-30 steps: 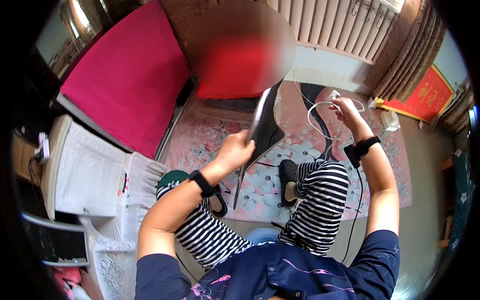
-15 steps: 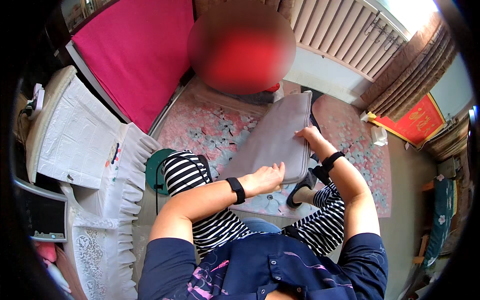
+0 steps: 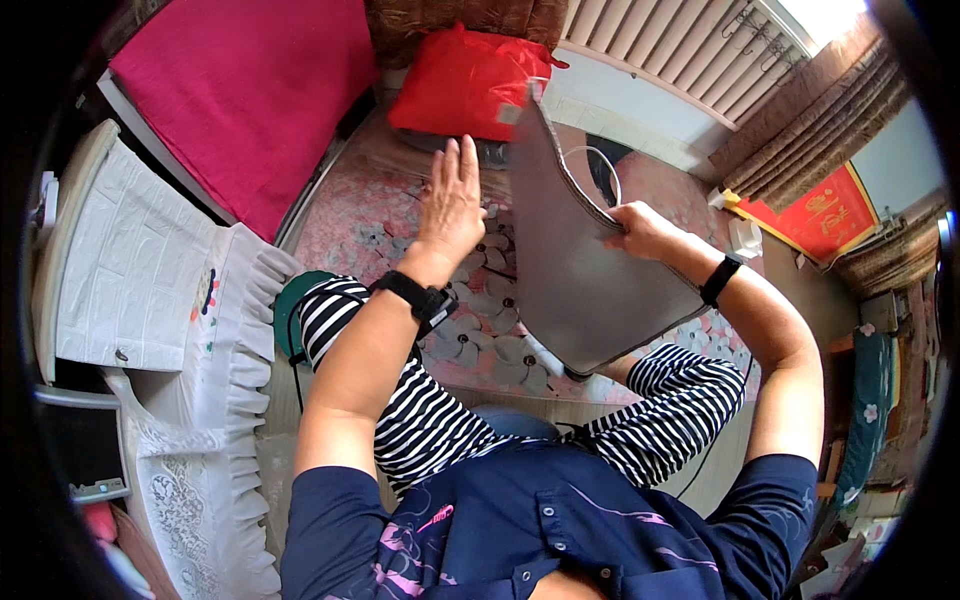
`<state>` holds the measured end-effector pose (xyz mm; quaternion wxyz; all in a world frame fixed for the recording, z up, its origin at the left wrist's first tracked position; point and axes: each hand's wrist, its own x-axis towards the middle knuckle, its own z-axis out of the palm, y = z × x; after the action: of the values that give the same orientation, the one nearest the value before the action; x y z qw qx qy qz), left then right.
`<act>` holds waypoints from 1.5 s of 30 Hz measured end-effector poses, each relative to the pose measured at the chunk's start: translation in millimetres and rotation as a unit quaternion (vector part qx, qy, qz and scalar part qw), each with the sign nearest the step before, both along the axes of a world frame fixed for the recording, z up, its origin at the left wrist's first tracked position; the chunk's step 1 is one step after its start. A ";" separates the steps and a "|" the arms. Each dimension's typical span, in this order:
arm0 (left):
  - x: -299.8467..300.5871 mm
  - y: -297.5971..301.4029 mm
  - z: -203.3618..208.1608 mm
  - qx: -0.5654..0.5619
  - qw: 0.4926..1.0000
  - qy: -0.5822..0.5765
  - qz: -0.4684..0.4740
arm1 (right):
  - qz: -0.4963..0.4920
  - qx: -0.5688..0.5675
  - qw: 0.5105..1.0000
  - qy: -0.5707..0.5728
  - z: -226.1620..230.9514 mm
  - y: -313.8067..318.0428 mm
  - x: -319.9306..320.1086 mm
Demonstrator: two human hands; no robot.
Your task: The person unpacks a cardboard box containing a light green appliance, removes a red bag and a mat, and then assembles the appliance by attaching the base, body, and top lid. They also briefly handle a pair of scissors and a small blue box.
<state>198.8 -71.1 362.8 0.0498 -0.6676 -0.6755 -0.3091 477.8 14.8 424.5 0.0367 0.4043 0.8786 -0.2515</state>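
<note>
Striped trousers (image 3: 690,400) nearest, on the person (image 3: 610,520) before me; then a tilted grey pad (image 3: 590,290) between twelve and one o'clock, its edge grasped by the right hand (image 3: 645,232) at one — the left hand (image 3: 453,205) at eleven, released, fingers extended — over a floral rug (image 3: 375,240), a red bag (image 3: 455,85) beyond at twelve.

The person wears navy shirt (image 3: 490,510), striped trousers (image 3: 670,410), black wristbands (image 3: 720,280).

White glare burns out the upper right beside the radiator (image 3: 655,45); fisheye edges curve into black corners
</note>
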 end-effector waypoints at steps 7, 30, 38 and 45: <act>-14.3 -0.6 -4.5 -0.089 0.989 0.111 0.049 | 0.134 0.055 0.989 0.004 1.1 -17.3 16.3; -64.4 -110.7 77.9 0.068 0.970 0.209 -0.100 | 0.065 0.217 0.969 0.096 22.2 -119.1 24.8; -59.5 -138.7 141.9 0.112 0.950 0.278 -0.092 | 0.073 0.365 0.909 0.186 52.1 -115.4 22.0; -52.4 -181.0 116.8 0.055 0.957 0.254 -0.131 | 0.102 0.477 0.865 0.120 49.9 -144.5 37.2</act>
<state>146.4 -252.1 479.6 0.2157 -0.8028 -0.5293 -0.1696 515.1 -129.7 474.5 -0.2406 0.2474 0.9254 0.1567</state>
